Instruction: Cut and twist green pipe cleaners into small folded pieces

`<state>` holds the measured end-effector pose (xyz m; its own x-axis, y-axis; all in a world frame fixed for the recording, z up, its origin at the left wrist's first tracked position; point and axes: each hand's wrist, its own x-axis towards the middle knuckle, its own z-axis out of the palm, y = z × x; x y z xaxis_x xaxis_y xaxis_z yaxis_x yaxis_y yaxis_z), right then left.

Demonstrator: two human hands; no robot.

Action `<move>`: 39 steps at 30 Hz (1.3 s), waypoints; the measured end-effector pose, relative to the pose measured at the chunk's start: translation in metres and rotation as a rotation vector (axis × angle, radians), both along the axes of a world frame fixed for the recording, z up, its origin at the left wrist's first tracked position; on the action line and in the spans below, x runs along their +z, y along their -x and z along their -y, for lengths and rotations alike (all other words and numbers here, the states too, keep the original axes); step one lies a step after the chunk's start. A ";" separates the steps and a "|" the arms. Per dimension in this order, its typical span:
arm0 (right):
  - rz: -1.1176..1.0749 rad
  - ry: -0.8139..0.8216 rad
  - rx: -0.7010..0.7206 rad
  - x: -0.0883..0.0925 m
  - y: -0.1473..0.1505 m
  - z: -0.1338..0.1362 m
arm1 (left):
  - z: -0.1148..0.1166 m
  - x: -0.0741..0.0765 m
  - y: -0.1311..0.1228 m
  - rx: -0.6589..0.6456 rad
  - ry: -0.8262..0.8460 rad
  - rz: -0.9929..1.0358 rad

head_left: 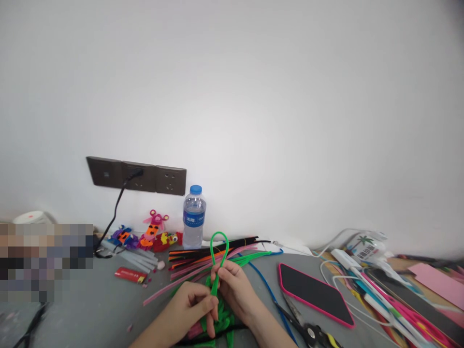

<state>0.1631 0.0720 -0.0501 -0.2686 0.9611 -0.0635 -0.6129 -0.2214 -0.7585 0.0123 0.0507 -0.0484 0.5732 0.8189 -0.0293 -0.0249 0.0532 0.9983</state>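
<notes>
Green pipe cleaner (214,287): bent into a loop, pinched in the fingertips of left hand (192,303) and right hand (234,285), before the bottle (193,238). Bottle's label (194,219): blue, white characters blurred. Lighter (130,275), red, left of bottle: pale lettering, illegible.

Left hand (195,302) and right hand (234,285) close together, both pinching.
Left sits nearer, thumb (209,305) over bent fingers (210,326); right slightly farther; forearms (268,325) angle inward from the near side.
</notes>
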 end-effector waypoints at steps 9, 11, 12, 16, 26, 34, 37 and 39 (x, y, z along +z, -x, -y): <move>-0.042 0.094 -0.253 -0.003 -0.003 -0.010 | 0.002 0.002 -0.001 -0.036 -0.008 -0.053; -0.071 0.129 -0.317 -0.005 -0.004 -0.012 | 0.003 0.003 -0.001 -0.055 -0.003 -0.080; -0.091 0.142 -0.352 -0.006 -0.005 -0.014 | 0.003 0.004 -0.001 -0.065 -0.002 -0.091; -0.139 0.166 -0.432 -0.010 -0.008 -0.018 | 0.003 0.009 -0.001 -0.088 -0.006 -0.106; -0.194 0.184 -0.410 -0.013 -0.012 -0.021 | 0.010 0.015 0.000 -0.114 -0.073 -0.171; -0.293 0.199 -0.291 -0.003 -0.014 -0.020 | 0.008 0.012 -0.001 -0.102 -0.059 -0.135; -0.268 0.129 -0.119 0.005 -0.008 -0.012 | 0.007 0.008 -0.002 -0.053 -0.011 -0.088; -0.189 0.082 -0.010 0.008 -0.003 -0.005 | 0.006 0.007 -0.003 -0.026 -0.002 -0.062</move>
